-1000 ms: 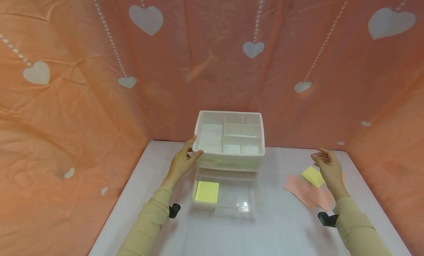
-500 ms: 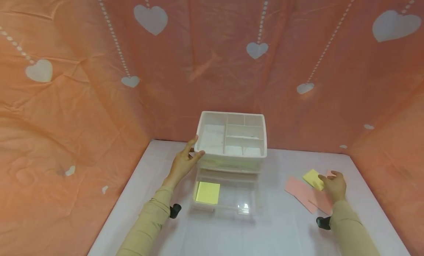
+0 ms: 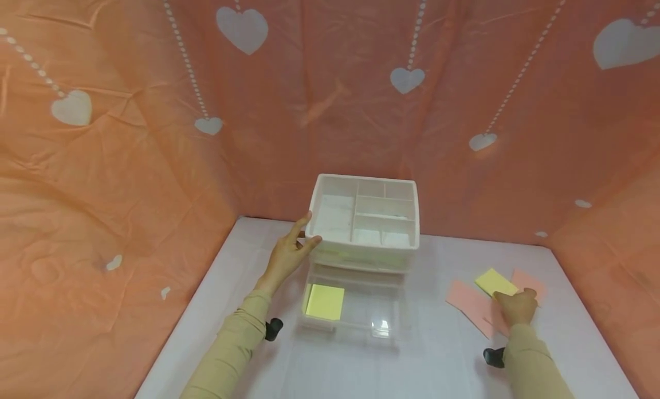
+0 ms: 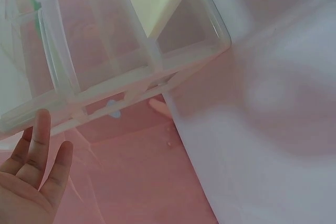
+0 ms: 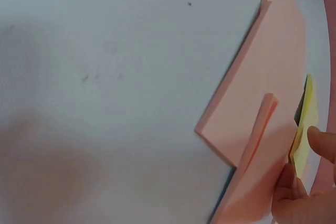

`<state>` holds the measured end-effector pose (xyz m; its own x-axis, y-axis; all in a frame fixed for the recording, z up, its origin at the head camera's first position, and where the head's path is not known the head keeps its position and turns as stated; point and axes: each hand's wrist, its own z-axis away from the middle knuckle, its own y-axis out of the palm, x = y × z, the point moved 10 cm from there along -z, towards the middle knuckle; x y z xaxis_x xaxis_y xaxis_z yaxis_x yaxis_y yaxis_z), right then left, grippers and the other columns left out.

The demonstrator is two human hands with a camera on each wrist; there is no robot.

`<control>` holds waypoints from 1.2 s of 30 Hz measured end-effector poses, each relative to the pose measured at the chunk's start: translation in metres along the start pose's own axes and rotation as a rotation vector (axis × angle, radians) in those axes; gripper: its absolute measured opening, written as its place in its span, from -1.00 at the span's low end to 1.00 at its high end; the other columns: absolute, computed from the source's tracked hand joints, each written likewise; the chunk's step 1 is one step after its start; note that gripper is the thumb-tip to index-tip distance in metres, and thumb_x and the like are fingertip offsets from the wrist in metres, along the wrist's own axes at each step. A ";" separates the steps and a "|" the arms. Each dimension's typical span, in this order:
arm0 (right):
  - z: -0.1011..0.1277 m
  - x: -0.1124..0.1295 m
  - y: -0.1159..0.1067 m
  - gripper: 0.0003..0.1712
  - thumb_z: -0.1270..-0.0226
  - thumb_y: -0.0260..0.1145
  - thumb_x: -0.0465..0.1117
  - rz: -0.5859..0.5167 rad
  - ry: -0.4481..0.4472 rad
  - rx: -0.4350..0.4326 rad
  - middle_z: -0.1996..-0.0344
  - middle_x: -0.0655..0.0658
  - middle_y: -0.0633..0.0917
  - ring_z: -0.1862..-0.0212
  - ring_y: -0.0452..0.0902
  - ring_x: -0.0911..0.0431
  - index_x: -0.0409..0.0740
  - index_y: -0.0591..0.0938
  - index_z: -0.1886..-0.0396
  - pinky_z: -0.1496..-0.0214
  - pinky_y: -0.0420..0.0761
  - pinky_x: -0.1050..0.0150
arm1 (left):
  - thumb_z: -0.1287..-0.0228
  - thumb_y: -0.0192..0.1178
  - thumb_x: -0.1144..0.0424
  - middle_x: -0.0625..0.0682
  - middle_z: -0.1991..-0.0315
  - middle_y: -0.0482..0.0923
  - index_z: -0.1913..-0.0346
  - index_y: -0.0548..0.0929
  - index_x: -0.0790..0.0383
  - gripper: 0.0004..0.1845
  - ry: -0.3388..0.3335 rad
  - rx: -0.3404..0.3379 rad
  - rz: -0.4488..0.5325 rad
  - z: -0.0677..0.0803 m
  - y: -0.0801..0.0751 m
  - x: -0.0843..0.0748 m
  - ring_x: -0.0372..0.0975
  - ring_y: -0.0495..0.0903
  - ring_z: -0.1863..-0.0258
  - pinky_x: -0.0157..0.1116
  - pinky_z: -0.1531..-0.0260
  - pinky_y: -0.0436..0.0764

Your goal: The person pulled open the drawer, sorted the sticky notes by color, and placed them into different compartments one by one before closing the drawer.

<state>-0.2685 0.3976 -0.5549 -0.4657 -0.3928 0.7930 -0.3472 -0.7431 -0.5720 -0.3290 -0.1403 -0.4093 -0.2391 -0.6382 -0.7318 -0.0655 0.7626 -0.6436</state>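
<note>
A white organizer (image 3: 363, 215) with a divided top tray stands at the back of the table. Its clear lower drawer (image 3: 356, 307) is pulled out, with a yellow sticky pad (image 3: 325, 301) in the left compartment. My left hand (image 3: 301, 235) rests against the organizer's front left corner, fingers straight. The left wrist view shows these straight fingers (image 4: 37, 166) below the clear drawer (image 4: 105, 61). My right hand (image 3: 513, 301) lies on pink paper pads (image 3: 469, 304) at the right. Its fingertips (image 5: 320, 142) pinch the near edge of a second yellow pad (image 3: 495, 281) lying on the pink pads (image 5: 262, 103).
Orange-pink cloth with white hearts (image 3: 242, 29) hangs behind and on both sides, closing in the white table (image 3: 438, 359). A black wrist mount (image 3: 273, 328) sits on each sleeve. Bare table lies between the drawer and the pink pads.
My right hand came down from above the table onto the pink pads and closed its fingers on the yellow pad. The left hand stayed at the organizer's corner.
</note>
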 end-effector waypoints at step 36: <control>0.018 0.013 -0.042 -0.59 -0.29 0.21 -0.25 -0.284 -0.155 -0.376 0.67 0.40 0.37 0.64 0.30 0.64 -0.31 0.50 -0.12 0.53 0.36 0.69 | -0.25 0.13 -0.11 0.23 0.01 0.56 -0.39 0.12 -0.35 -0.32 0.030 -0.022 0.011 0.000 0.000 -0.003 -0.12 0.60 0.34 -0.17 0.30 0.57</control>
<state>-0.2451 0.4135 -0.5166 -0.1932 -0.3009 0.9339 -0.7259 -0.5965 -0.3424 -0.3283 -0.1379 -0.4069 -0.2686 -0.6268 -0.7314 -0.0839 0.7717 -0.6305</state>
